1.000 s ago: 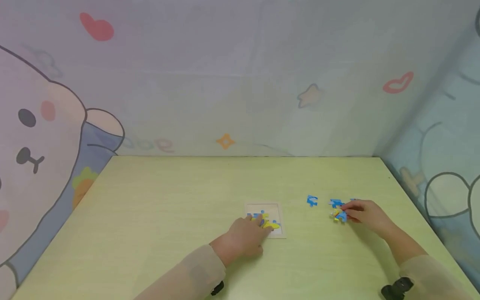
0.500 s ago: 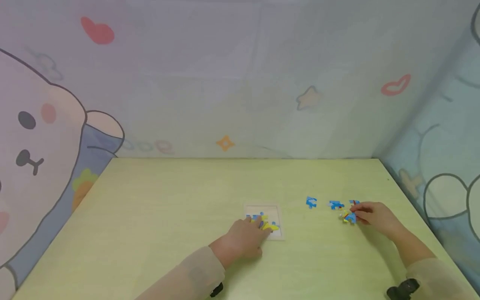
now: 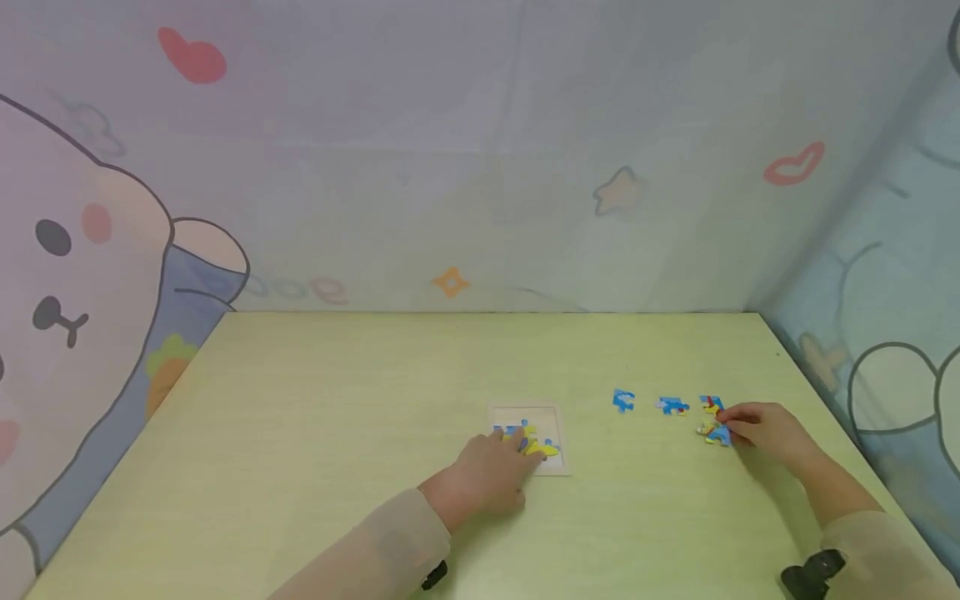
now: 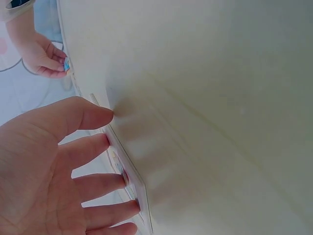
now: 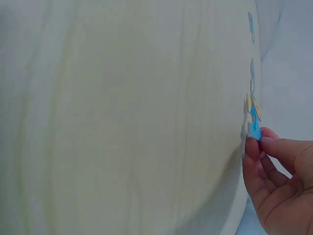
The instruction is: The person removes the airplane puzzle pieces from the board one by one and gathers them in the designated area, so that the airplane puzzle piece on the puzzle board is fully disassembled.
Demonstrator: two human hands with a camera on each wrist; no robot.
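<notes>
Carried rightward, the blue-and-yellow jigsaw piece [image 3: 717, 435] is pinched in the right hand [image 3: 771, 433], right of frame, best kept level, while the square pale wooden tray [image 3: 565, 457], lower centre, is touched by the outstretched left hand [image 3: 491, 475].

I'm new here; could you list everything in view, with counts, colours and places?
Puzzle frame: one, pale, mid-table
Framed pieces: count partly hidden, blue and yellow, inside it
Loose pieces: three, mostly blue, right of frame
Held piece: one, blue and yellow, in right hand
Table: one, pale yellow-green, below everything
Backdrop: one, pale printed cloth, behind
Printed hearts: two, red, upper left and right
Wrist devices: two, black, at sleeves
Sleeves: two, beige, bottom
Left hand: one, over frame
Right hand: one, pinching held piece
</notes>
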